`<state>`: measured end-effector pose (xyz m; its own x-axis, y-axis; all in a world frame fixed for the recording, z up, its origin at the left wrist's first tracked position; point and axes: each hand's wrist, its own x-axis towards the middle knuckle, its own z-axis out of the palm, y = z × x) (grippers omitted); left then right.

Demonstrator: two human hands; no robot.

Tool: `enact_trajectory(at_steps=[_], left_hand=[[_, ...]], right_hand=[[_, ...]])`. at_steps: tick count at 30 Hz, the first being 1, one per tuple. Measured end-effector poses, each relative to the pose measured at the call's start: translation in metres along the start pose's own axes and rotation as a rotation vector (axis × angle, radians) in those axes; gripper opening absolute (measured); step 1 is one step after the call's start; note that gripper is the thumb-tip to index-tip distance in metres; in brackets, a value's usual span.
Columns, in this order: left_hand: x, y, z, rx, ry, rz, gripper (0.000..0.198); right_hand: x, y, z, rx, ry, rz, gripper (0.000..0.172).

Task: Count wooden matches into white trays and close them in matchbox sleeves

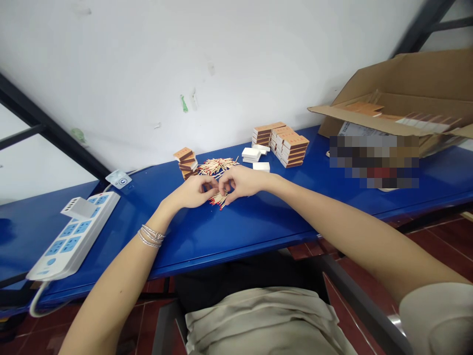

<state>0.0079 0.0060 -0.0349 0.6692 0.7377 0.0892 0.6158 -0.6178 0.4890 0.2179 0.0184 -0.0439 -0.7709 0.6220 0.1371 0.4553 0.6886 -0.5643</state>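
Listing, head view: left hand and right hand, both narrowly pinched, fingertips meeting over a bunch of matchsticks on the blue tabletop. Sticks slant toward the person, red heads at lower right, partly hidden by fingers; which hand grips them cannot be told. Just behind: loose match pile, stacked matchboxes, white trays. Far right: cardboard box, its front obscured by a pixelated patch.

The left hand and right hand cover most of the matches, and a blurred patch hides the front of the cardboard box.
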Motion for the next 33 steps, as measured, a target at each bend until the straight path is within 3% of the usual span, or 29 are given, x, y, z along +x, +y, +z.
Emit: enact_trajectory(at_steps=[6,10,21,33], left_hand=[[-0.001,0.0043,-0.0004,-0.034,-0.025,0.031,0.02],[-0.0014,-0.0004,0.0021,-0.109,-0.02,0.03,0.029],[-0.0028,0.006,0.0011,-0.09,-0.052,0.057,0.027],[-0.0027,0.0007,-0.0001,-0.097,-0.039,0.036,0.033]], right_hand=[[0.0031,0.0045,0.0065,0.025,-0.026,-0.012,0.012],[0.0034,0.0052,0.0054,0.002,-0.009,-0.01,0.009],[0.0018,0.0068,-0.0002,-0.034,0.038,0.02,0.028],[0.0026,-0.0009,0.0033,-0.062,-0.08,-0.002,0.016]])
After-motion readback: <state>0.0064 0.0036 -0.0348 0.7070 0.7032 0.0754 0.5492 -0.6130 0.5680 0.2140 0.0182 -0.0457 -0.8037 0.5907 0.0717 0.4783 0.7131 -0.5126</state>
